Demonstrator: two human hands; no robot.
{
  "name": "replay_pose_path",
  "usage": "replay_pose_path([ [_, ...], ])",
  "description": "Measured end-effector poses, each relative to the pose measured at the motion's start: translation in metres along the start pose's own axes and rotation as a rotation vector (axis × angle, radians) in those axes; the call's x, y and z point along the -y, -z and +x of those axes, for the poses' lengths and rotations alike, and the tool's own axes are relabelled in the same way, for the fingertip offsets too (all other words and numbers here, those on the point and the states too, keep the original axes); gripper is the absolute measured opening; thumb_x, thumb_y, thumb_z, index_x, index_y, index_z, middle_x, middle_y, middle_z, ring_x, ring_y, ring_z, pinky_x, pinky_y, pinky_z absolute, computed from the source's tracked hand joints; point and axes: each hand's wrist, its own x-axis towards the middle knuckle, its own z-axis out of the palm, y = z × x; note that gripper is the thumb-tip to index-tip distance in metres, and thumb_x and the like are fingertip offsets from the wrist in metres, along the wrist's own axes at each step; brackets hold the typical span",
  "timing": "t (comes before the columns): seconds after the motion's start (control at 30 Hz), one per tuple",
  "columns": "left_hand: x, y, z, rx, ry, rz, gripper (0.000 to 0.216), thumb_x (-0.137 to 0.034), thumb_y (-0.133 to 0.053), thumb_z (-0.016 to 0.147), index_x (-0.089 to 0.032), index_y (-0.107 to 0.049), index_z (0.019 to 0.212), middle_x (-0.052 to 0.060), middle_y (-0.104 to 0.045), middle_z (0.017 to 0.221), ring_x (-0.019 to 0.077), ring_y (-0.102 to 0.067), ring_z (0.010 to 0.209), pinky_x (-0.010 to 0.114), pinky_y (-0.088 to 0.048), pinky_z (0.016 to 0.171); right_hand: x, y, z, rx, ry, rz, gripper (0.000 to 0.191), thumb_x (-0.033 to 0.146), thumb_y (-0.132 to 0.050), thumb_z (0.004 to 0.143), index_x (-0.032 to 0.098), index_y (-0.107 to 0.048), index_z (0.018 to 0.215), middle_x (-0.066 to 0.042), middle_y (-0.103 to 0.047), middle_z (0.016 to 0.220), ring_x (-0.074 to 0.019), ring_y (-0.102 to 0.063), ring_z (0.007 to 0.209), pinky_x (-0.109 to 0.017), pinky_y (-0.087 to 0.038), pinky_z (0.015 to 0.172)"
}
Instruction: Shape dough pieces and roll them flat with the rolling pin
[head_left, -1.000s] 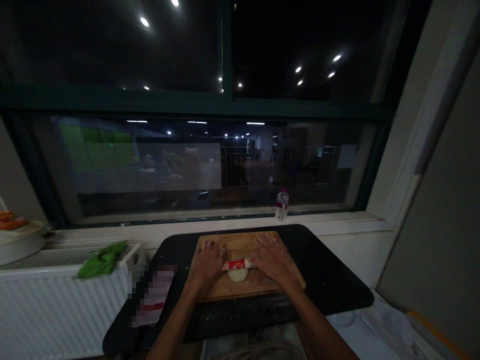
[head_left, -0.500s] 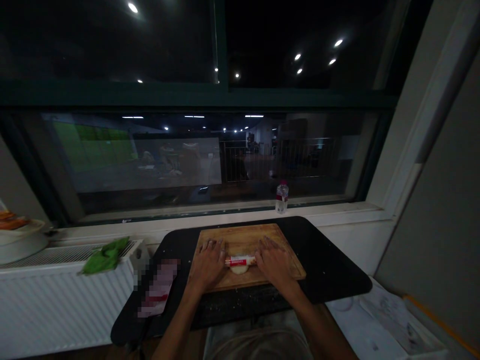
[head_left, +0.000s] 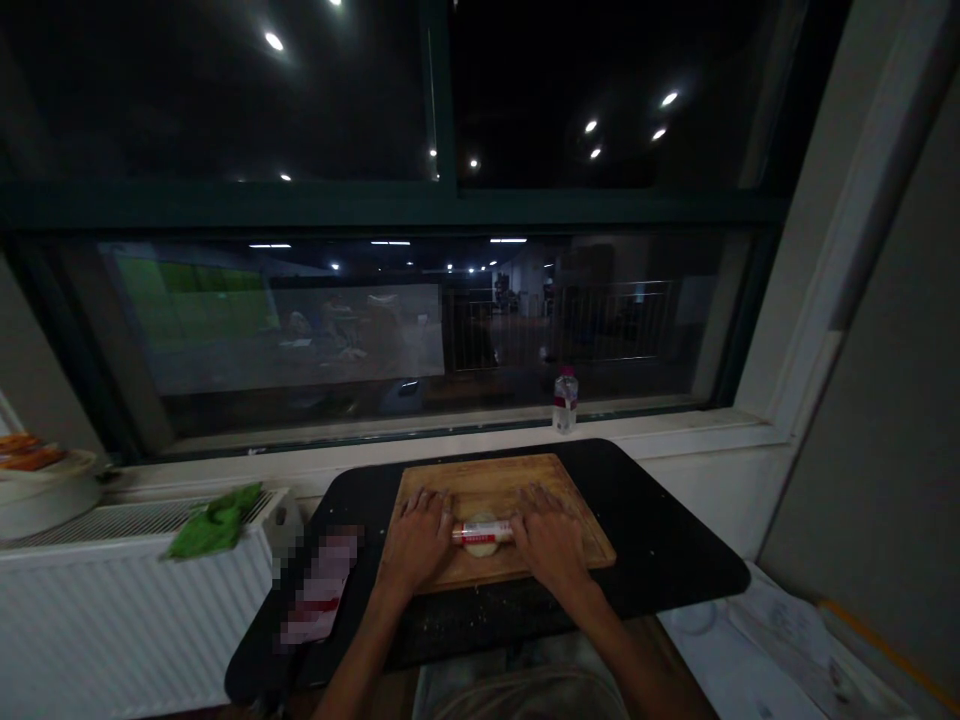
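A short rolling pin [head_left: 480, 532] with a red and white label lies crosswise over a small flat piece of pale dough [head_left: 481, 549]. Under both is a wooden cutting board [head_left: 480, 476]. My left hand [head_left: 425, 532] covers the pin's left end, and my right hand [head_left: 546, 532] covers the other end. Both palms press down on it from above with the fingers bent forward over it. Only the pin's labelled middle shows between my hands, and part of the dough is hidden beneath it.
The board rests on a black table [head_left: 660, 540] with crumbs near its front edge. A pinkish packet [head_left: 324, 585], partly blurred, lies at the left. On the windowsill stands a water bottle [head_left: 565, 402]. A green cloth [head_left: 216, 522] drapes over the white radiator [head_left: 150, 620].
The pin has turned under my hands, so its label shows differently. More dough is visible on its far side. The whole view has shifted slightly downward.
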Motion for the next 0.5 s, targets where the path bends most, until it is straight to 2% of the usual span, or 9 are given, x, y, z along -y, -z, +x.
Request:
replay_pose_path([
  [0.13,0.003,-0.002,0.009,0.010,-0.035,0.022,0.050,-0.027,-0.036,0.113,-0.021,-0.064,0.155,0.016,-0.065,0.158,0.0369,-0.051,0.154,0.057,-0.043,0.125,-0.004,-0.007,0.013,-0.026,0.009,-0.010,0.053,0.033,-0.050,0.108,0.014,-0.068,0.155,-0.020,-0.064,0.160,-0.0364,-0.052,0.156,-0.052,-0.037,0.131],
  [0.27,0.006,-0.002,0.019,0.011,-0.028,0.016,0.048,-0.028,-0.037,0.113,-0.023,-0.062,0.154,0.015,-0.065,0.158,0.0341,-0.049,0.155,0.055,-0.043,0.124,-0.008,-0.011,0.025,-0.049,0.027,-0.001,0.053,0.033,-0.052,0.107,0.017,-0.068,0.155,-0.018,-0.065,0.160,-0.0359,-0.050,0.158,-0.052,-0.036,0.131],
  [0.5,0.012,-0.007,0.039,0.041,-0.001,-0.014,0.047,-0.030,-0.036,0.113,-0.024,-0.064,0.151,0.015,-0.066,0.157,0.0320,-0.053,0.151,0.054,-0.042,0.125,-0.001,-0.004,0.034,-0.001,-0.020,-0.007,0.054,0.035,-0.048,0.110,0.017,-0.065,0.158,-0.017,-0.060,0.165,-0.0365,-0.051,0.156,-0.053,-0.035,0.131],
])
